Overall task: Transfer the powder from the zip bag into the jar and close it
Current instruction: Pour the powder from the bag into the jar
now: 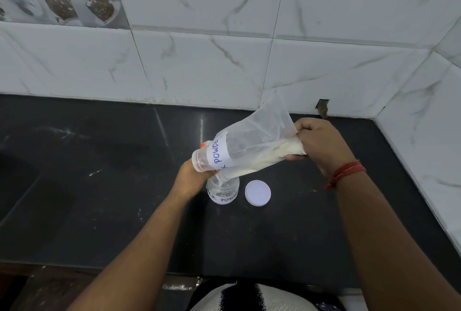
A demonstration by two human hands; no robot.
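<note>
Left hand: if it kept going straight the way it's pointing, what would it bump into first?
The left hand already grips the mouth end of the zip bag, pointing up and right. Going straight on, it would likely just push further into the bag; depth is hard to judge.

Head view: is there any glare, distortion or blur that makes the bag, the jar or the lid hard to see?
Head view: a bright streak of glare lies on the dark counter behind the zip bag; the wide lens bends the wall tile lines; the jar label is partly readable, its mouth is hidden by the bag; the white lid is sharp and evenly lit.
</note>
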